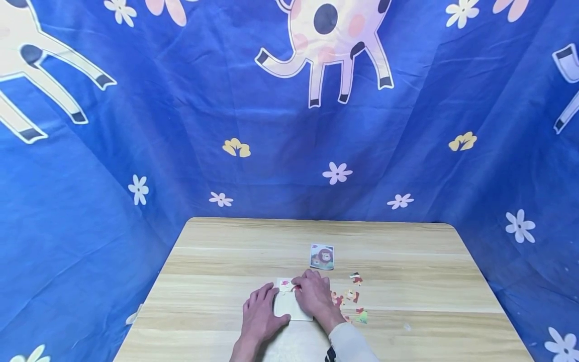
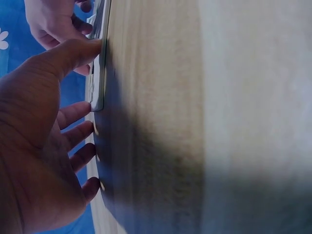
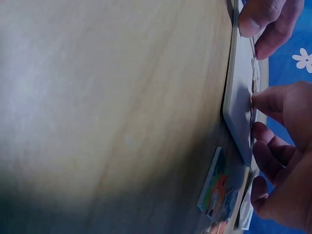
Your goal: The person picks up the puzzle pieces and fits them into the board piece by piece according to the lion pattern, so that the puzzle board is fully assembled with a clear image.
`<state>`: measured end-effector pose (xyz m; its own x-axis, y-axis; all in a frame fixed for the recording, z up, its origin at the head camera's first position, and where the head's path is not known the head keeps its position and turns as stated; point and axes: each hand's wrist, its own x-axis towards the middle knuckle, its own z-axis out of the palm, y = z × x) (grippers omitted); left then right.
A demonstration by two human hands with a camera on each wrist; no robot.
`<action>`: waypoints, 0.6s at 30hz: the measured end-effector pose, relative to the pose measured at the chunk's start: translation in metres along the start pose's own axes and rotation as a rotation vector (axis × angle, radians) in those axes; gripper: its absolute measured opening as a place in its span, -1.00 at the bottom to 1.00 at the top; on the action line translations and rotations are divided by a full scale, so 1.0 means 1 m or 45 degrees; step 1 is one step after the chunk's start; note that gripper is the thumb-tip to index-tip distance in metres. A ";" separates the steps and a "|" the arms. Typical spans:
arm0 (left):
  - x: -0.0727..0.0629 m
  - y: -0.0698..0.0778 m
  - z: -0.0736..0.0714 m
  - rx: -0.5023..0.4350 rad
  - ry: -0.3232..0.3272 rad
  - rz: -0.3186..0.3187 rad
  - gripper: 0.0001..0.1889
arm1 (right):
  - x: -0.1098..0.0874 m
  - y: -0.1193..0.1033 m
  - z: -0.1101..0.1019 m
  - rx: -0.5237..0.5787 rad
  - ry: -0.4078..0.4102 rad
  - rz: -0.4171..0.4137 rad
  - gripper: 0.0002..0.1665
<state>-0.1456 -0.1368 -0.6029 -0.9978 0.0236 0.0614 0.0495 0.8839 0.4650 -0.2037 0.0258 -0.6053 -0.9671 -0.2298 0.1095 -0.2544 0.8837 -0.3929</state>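
Note:
A square white puzzle tray lies flat on the table, with fitted puzzle pieces along its far edge, one showing a pink shape. My left hand is spread round the tray's near left corner. Its thumb rests on the near edge, and its index fingertip touches the left side in the left wrist view. Over the tray's far right part, my right hand pinches a small puzzle piece between thumb and index finger, low at the tray's surface. Most of this piece is hidden by the fingers.
Several loose puzzle pieces lie right of the tray, some partly behind my right forearm. Beyond the tray lies a picture card with a lion on it. A blue patterned cloth hangs behind the wooden table and at both sides.

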 end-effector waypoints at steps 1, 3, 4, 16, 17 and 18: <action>0.000 0.000 0.000 0.000 -0.001 -0.003 -0.19 | 0.000 0.000 0.000 -0.005 0.001 -0.003 -0.72; 0.000 0.000 0.001 -0.007 -0.005 -0.012 -0.19 | 0.000 0.000 0.000 -0.012 0.006 -0.009 -0.73; 0.000 -0.001 0.001 -0.009 -0.008 -0.015 -0.19 | 0.000 0.000 0.000 -0.016 0.011 -0.016 -0.73; 0.000 -0.001 0.003 -0.046 -0.019 -0.033 -0.18 | -0.003 0.001 0.004 -0.015 0.009 0.002 -0.75; 0.000 -0.001 0.003 -0.046 -0.019 -0.033 -0.18 | -0.003 0.001 0.005 -0.016 0.011 0.006 -0.75; 0.000 -0.001 0.003 -0.047 -0.019 -0.034 -0.18 | -0.002 0.001 0.005 -0.018 0.017 0.007 -0.75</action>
<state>-0.1456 -0.1365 -0.6057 -0.9993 0.0071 0.0356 0.0239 0.8665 0.4987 -0.2016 0.0249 -0.6106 -0.9683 -0.2191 0.1196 -0.2486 0.8907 -0.3805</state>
